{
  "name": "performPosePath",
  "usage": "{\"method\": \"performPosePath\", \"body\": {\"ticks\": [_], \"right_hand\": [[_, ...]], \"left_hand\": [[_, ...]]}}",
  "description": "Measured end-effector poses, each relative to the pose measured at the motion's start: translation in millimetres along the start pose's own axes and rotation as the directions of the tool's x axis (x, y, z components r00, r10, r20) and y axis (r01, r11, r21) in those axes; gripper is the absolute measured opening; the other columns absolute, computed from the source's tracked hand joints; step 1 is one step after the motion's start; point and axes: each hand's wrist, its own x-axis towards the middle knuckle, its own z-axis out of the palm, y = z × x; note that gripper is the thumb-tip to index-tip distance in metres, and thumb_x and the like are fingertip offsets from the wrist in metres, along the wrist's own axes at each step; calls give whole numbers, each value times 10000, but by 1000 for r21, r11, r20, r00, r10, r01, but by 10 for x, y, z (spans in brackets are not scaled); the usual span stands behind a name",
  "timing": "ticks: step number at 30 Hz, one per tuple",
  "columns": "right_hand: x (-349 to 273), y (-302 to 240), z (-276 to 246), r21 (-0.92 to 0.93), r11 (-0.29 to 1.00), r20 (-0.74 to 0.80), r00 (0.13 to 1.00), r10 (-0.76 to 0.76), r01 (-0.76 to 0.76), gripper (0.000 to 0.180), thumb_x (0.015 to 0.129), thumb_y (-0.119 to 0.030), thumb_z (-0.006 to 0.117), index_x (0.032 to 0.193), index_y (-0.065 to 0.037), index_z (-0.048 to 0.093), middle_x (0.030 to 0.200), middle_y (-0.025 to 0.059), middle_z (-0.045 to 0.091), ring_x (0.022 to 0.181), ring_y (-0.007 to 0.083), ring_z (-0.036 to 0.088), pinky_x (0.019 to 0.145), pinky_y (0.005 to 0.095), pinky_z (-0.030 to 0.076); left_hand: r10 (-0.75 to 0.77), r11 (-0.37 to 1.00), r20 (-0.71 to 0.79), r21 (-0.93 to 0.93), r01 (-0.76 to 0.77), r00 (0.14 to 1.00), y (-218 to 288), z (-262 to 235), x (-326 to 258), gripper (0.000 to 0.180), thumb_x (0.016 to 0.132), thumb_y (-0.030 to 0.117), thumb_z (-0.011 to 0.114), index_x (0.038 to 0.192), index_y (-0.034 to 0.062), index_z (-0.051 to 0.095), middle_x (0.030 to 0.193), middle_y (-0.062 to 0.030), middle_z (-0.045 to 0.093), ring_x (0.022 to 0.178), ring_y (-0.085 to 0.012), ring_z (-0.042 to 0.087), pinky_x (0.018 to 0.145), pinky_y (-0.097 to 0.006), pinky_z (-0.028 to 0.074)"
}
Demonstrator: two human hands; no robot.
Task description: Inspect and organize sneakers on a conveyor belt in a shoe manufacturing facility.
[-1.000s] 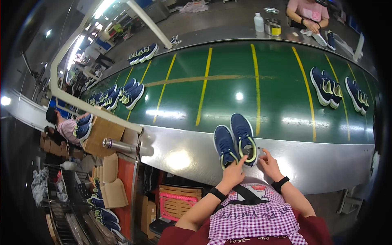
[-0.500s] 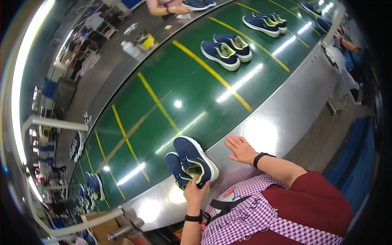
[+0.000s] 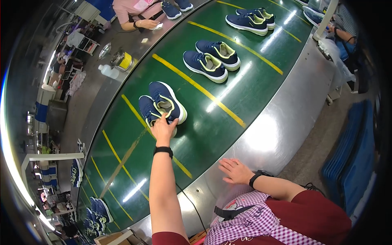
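Observation:
My left hand (image 3: 164, 130) reaches out over the green belt (image 3: 204, 147), its fingers closed on the heels of a pair of navy sneakers (image 3: 168, 100). The shoes have white soles and lime-yellow collar linings, and they sit side by side with toes pointing away, next to a yellow stripe. Part of the nearer heels is hidden behind my fingers. My right hand (image 3: 237, 171) rests near the metal edge (image 3: 261, 134) of the line, palm down, fingers stretched out, holding nothing.
Further along the belt stand more navy pairs, one middle pair (image 3: 211, 60) and one beyond (image 3: 251, 21). Several shoes (image 3: 100, 212) cluster at the lower left. Across the belt are a white bottle (image 3: 108, 71), a yellow-labelled can (image 3: 122, 60) and another person's hand (image 3: 148, 24) with a white cloth.
My left hand has carried the sneaker pair from the metal edge out onto the belt, away from me. My right hand stays over the edge. The far pairs have shifted leftward in view.

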Motion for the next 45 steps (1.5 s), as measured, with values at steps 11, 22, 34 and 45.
{"method": "performPosePath", "body": {"ticks": [11, 22, 34, 45], "right_hand": [[-19, -43, 65, 0, 1000, -28, 1000, 15, -15, 539, 810, -402, 572, 1229, -67, 516, 1340, 112, 463, 1259, 238, 408, 1009, 400, 324], [67, -92, 253, 53, 999, 19, 1000, -12, 11, 593, 787, -374, 617, 1259, -49, 464, 1363, 152, 416, 1274, 288, 374, 1023, 448, 296], [117, -254, 383, -43, 999, -5, 1000, -16, 16, 585, 756, -254, 637, 1262, -28, 450, 1355, 182, 405, 1277, 338, 348, 1045, 468, 265], [70, -241, 413, -111, 994, 41, 999, -14, 19, 605, 780, -226, 598, 1309, -18, 391, 1393, 188, 363, 1306, 340, 304, 1071, 457, 233]], "left_hand": [[80, 992, -28, -94, -82, 996, 19, 296, -428, 768, 667, 303, 767, 1342, 153, 431, 1330, -156, 429, 1288, -364, 320, 1033, -509, 265], [-83, 932, 22, -353, 86, 996, -373, 441, -3135, 616, 797, 211, 657, 1341, 81, 400, 1357, -178, 423, 1279, -382, 352, 1010, -490, 309], [-765, 644, -37, -61, 763, 643, -846, 777, -5467, 601, 897, 370, 469, 1386, 52, 328, 1448, -246, 265, 1346, -406, 230, 1041, -550, 210], [-791, 612, -60, -70, 787, 609, -744, 826, -5414, 623, 902, 421, 461, 1408, 94, 303, 1454, -214, 263, 1351, -394, 221, 1041, -577, 198]]}}
